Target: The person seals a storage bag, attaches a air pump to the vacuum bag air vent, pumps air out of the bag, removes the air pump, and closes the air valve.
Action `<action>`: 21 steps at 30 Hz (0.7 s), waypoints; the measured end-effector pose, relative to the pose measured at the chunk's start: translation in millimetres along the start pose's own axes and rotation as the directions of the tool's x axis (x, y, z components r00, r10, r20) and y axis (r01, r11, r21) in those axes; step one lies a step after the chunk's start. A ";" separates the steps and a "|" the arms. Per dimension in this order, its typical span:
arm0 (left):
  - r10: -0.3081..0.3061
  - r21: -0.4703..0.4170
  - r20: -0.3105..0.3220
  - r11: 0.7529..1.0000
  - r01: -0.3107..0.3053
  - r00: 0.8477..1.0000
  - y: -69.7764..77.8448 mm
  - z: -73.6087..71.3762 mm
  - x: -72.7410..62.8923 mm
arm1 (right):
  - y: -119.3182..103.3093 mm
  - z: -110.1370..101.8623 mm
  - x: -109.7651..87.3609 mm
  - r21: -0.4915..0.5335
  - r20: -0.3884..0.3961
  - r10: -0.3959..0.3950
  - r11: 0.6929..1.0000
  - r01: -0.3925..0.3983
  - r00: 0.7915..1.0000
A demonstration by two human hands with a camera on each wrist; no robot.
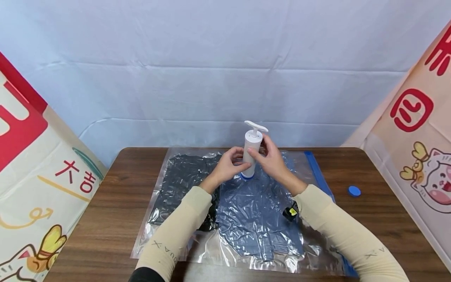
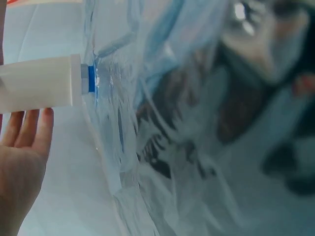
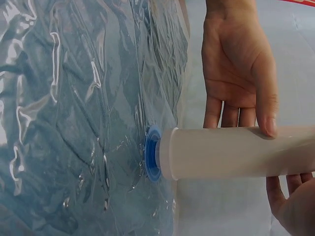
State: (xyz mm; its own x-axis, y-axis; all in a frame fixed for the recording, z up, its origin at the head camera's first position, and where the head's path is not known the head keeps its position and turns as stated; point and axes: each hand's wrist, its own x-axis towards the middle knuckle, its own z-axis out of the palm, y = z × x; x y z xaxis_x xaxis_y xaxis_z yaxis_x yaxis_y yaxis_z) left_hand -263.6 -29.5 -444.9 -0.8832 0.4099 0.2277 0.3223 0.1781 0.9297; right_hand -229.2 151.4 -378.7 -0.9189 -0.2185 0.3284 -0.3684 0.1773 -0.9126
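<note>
A white hand pump (image 1: 252,150) with a T-shaped handle (image 1: 256,126) stands nearly upright, its lower end at the blue valve (image 3: 153,153) of a clear plastic vacuum storage bag (image 1: 208,250). Around the left side of the barrel, my left hand (image 1: 229,163) holds it, thumb low in front. My right hand (image 1: 270,158) grips the other side higher up, with its thumb across the front. Inside the bag lie a folded dark garment (image 1: 181,176) and a folded blue garment (image 1: 253,219). In the left wrist view the pump (image 2: 39,83) meets the valve over wrinkled film.
To the right, a round blue cap (image 1: 354,191) lies on the brown wooden table (image 1: 109,219). A blue strip (image 1: 318,172) runs along the bag's right edge. A small black and yellow item (image 1: 291,212) sits near my right sleeve. Pale blue cloth (image 1: 211,90) hangs behind the table.
</note>
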 end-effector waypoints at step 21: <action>-0.015 0.054 -0.003 0.998 0.015 1.000 1.5 5.8 3.2 | 28.1 -5.3 5.8 0.011 0.014 -0.013 1.000 0.013 1.000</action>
State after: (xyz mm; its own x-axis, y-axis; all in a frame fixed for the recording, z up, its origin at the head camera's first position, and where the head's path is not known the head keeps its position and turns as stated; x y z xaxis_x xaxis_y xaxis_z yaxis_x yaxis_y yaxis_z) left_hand -263.9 -22.8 -444.4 -0.8891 0.4043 0.2146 0.3268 0.2323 0.9161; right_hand -245.6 160.1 -401.1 -0.9119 -0.2347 0.3367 -0.3786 0.1642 -0.9109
